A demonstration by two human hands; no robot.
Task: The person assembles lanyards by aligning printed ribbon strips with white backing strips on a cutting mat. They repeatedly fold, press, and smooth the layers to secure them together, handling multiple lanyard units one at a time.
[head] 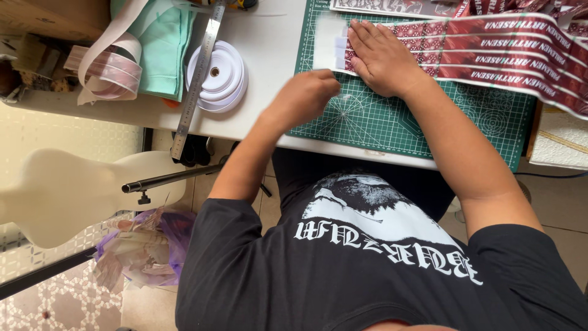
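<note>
- Person's torso, nearest the camera: a black T-shirt with a white print on the chest fills the lower frame; both bare forearms reach up from it to the table.
- Floor to the left of the person: a purple plastic bag stuffed with paper scraps lies beside a cream dress form and a dark metal rod.
- White table: its near edge runs just above the person's lap; a green cutting mat with a printed grid covers its right part.
- Left hand: it rests at the mat's left edge, blurred, with the fingers curled in towards the white ends of the ribbons; whether they pinch anything cannot be told.
- Right hand: it lies flat, palm down, fingers together and stretched out, pressing on the ribbons.
- Dark red patterned ribbons: several strips lie side by side on the mat, running from under the right hand off to the upper right; their white ends sit just left of the right fingertips, near the left hand.
- Steel ruler: it lies slanted across the table's left half, overhanging the near edge.
- Roll of white tape: it lies flat under the ruler.
- Far left: a mint green cloth and a loose coil of clear patterned ribbon lie close together.
</note>
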